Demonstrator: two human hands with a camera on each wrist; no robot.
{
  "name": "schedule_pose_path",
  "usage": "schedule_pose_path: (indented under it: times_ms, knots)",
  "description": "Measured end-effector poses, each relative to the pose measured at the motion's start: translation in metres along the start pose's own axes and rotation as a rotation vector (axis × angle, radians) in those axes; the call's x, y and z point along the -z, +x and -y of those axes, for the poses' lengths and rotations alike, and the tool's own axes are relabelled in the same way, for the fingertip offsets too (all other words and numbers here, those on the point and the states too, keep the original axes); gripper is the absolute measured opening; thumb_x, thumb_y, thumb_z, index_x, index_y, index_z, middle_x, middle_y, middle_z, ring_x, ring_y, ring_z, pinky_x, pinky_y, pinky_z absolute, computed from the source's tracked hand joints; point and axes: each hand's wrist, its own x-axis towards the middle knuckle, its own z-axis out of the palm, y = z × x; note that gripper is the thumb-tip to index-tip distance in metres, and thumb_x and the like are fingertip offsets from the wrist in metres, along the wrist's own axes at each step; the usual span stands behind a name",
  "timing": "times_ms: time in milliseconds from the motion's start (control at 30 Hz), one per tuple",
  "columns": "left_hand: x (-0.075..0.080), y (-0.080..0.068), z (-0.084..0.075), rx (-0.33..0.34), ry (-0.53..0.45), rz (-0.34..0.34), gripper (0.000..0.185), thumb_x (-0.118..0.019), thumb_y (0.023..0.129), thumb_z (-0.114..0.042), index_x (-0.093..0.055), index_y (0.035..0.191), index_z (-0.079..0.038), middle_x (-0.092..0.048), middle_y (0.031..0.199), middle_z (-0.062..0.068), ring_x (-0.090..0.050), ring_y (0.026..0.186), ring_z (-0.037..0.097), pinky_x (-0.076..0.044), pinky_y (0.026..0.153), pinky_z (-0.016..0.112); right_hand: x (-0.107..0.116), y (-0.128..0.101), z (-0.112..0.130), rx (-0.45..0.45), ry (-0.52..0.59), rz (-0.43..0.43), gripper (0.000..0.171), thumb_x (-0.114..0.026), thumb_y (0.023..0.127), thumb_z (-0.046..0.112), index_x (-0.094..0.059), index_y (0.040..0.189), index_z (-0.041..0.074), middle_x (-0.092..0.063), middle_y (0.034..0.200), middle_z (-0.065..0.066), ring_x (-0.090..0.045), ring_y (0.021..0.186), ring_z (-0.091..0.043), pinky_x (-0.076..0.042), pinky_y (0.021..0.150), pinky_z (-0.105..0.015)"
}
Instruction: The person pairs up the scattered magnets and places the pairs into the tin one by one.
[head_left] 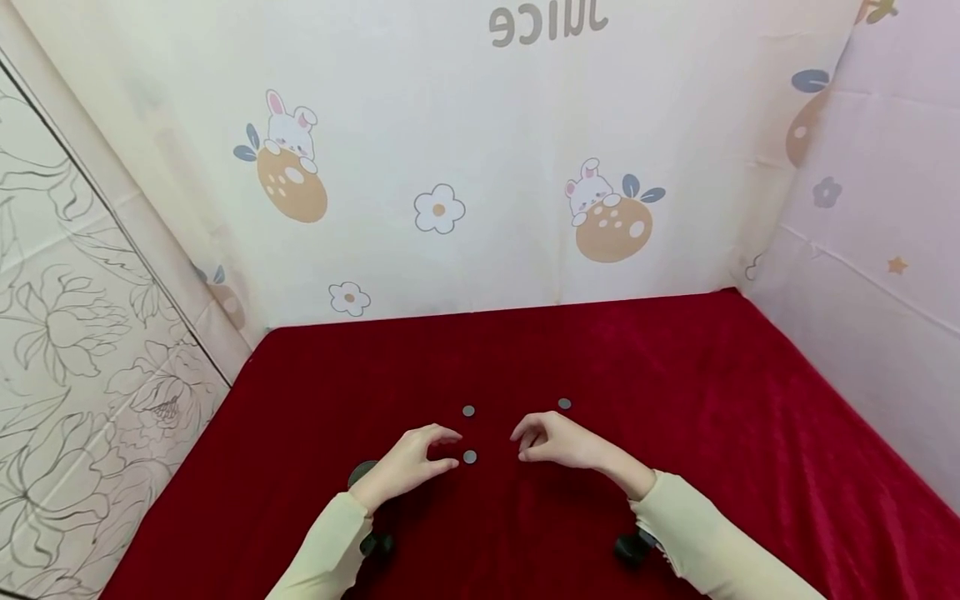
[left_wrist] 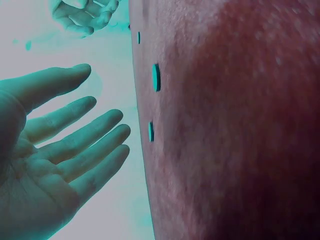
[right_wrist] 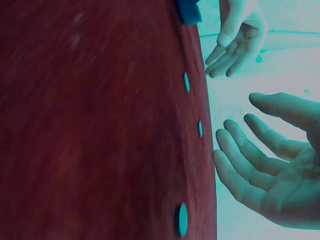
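Observation:
Three small flat grey coin-like discs lie apart on the red cloth. One disc (head_left: 469,457) is just right of my left hand (head_left: 416,460), near the thumb tip. Farther back sits a second disc (head_left: 468,411), and a third disc (head_left: 564,403) lies beyond my right hand (head_left: 561,441). Both hands hover over the cloth with fingers loosely bent and apart, holding nothing. The left wrist view has a disc (left_wrist: 156,77) beside the spread fingers (left_wrist: 95,130). In the right wrist view, a disc (right_wrist: 183,220) lies below the relaxed fingers (right_wrist: 245,165).
A larger dark round object (head_left: 362,472) is partly hidden behind my left wrist. Red cloth (head_left: 637,358) covers the table. Behind it hangs a pale curtain (head_left: 495,267) with printed rabbits, and a flower-patterned panel (head_left: 82,358) stands at the left. Black devices (head_left: 633,548) sit under both wrists.

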Motion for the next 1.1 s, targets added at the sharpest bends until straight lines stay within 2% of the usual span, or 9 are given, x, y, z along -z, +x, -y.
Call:
schedule_pose_path:
  times_ms: [267, 533, 800, 933, 1100]
  knots:
    - [-0.008, 0.01, 0.0, -0.003, -0.019, 0.035, 0.03, -0.062, 0.083, -0.012, -0.057, 0.11, -0.002, -0.058, 0.104, 0.007, -0.055, 0.092, 0.021, -0.046, 0.079, 0.034, 0.014, -0.015, -0.012, -0.047, -0.086, -0.042, 0.026, -0.065, 0.077, 0.005, -0.06, 0.1, -0.007, -0.06, 0.089, -0.016, -0.058, 0.077, -0.017, -0.047, 0.063, -0.022]
    - [-0.015, 0.019, 0.0, 0.011, 0.024, 0.067, 0.029, -0.063, 0.081, -0.008, -0.058, 0.108, 0.0, -0.056, 0.1, 0.007, -0.055, 0.088, 0.02, -0.047, 0.074, 0.028, 0.021, -0.024, -0.021, -0.119, -0.165, -0.063, 0.026, -0.067, 0.074, 0.003, -0.062, 0.098, -0.004, -0.06, 0.096, -0.014, -0.057, 0.081, -0.024, -0.046, 0.067, -0.023]
    - [-0.021, 0.028, 0.0, 0.036, 0.091, 0.122, 0.028, -0.066, 0.078, -0.008, -0.059, 0.105, 0.0, -0.053, 0.093, 0.006, -0.054, 0.083, 0.019, -0.045, 0.071, 0.023, 0.023, -0.029, -0.029, -0.13, -0.148, -0.041, 0.025, -0.068, 0.073, 0.001, -0.061, 0.096, -0.006, -0.06, 0.09, -0.013, -0.056, 0.078, -0.023, -0.046, 0.063, -0.022]
    - [-0.02, 0.032, 0.0, 0.062, 0.108, 0.148, 0.027, -0.067, 0.077, -0.006, -0.06, 0.102, 0.0, -0.051, 0.089, 0.005, -0.053, 0.081, 0.018, -0.045, 0.07, 0.023, 0.024, -0.026, -0.033, -0.113, -0.169, -0.032, 0.023, -0.068, 0.072, -0.001, -0.062, 0.094, -0.005, -0.06, 0.086, -0.01, -0.056, 0.075, -0.021, -0.046, 0.062, -0.021]
    - [-0.019, 0.036, -0.002, 0.054, 0.141, 0.161, 0.021, -0.067, 0.076, -0.002, -0.061, 0.096, 0.001, -0.051, 0.087, 0.005, -0.053, 0.077, 0.016, -0.045, 0.067, 0.022, 0.025, -0.023, -0.035, -0.107, -0.226, -0.036, 0.02, -0.068, 0.068, -0.005, -0.064, 0.088, -0.003, -0.061, 0.079, -0.005, -0.055, 0.069, -0.014, -0.045, 0.058, -0.02]
